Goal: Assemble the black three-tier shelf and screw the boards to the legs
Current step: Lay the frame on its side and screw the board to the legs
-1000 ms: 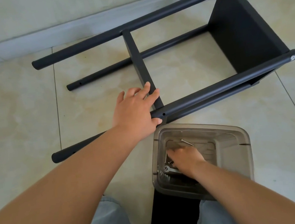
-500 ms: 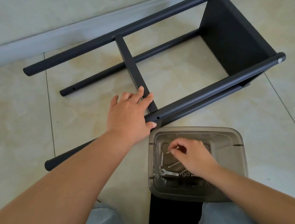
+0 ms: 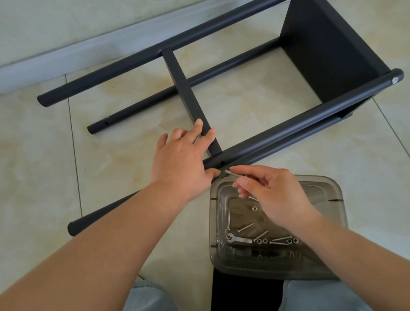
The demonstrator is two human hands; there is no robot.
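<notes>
The black shelf frame lies on its side on the tiled floor. Its near upper leg [image 3: 297, 121] runs from lower left to upper right, with a screw hole [image 3: 222, 163] facing me. A middle board [image 3: 187, 98] stands on edge between the legs, and an end board [image 3: 327, 46] closes the right end. My left hand [image 3: 181, 163] grips the near leg beside the hole, fingers lying over the middle board's edge. My right hand [image 3: 272, 196] pinches a long silver screw [image 3: 234, 174], its tip just below the hole.
A smoky clear plastic bin [image 3: 330, 192] sits in front of my knees with several screws, washers and a small wrench [image 3: 237, 239] inside. A black board [image 3: 243, 301] lies under it between my legs. A pale baseboard [image 3: 109, 41] runs behind the frame.
My right hand has risen out of the bin with a screw pinched in its fingers and moved up to the hole in the near leg. My left hand has kept its grip.
</notes>
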